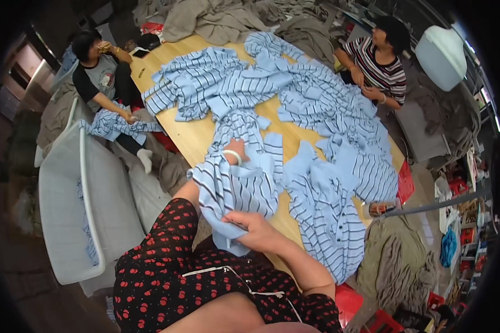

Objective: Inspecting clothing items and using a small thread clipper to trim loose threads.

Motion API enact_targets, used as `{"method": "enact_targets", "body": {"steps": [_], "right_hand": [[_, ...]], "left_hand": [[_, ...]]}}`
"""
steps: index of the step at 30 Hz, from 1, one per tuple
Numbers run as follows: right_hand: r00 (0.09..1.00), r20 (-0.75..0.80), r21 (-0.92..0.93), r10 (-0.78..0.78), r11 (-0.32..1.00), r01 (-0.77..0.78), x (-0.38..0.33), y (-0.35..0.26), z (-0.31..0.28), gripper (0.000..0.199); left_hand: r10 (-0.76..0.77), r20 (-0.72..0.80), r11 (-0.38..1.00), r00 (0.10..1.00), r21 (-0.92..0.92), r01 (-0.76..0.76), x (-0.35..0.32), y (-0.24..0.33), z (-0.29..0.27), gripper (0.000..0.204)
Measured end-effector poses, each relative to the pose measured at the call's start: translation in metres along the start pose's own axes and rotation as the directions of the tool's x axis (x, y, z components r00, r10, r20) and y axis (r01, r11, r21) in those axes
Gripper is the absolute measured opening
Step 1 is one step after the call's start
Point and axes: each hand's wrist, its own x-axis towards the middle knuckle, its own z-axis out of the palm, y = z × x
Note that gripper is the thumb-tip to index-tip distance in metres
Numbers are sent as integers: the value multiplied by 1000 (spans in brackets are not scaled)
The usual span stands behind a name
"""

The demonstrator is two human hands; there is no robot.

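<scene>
A light blue knit garment (pixel 236 186) with dark stripes hangs over the table's near edge towards my lap. My right hand (pixel 255 230) is closed on its near ribbed edge, thumb on top. The cloth covers part of my left forearm. My left hand (pixel 237 147), with a white bangle at the wrist, shows beyond that fold and rests against the cloth; its fingers are too unclear to read. To the right lies a buttoned striped garment (pixel 328 222), partly over the edge.
More striped garments (pixel 222 83) are heaped across the wooden table (pixel 180 130). One person (pixel 108 77) sits at far left with a striped garment on the lap; another (pixel 375 66) sits at far right. A white bin (pixel 66 205) stands left, and brown cloth (pixel 394 261) lies right.
</scene>
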Motion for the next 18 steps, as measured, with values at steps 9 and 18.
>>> {"method": "enact_targets", "body": {"steps": [9, 18], "right_hand": [[999, -2, 182, 48, 982, -47, 8, 3, 8, 21], [948, 238, -69, -211, 970, 233, -47, -31, 24, 29]], "left_hand": [[404, -410, 915, 817, 188, -358, -28, -1, 0, 7], [502, -761, 586, 411, -51, -809, -122, 61, -115, 5]]}}
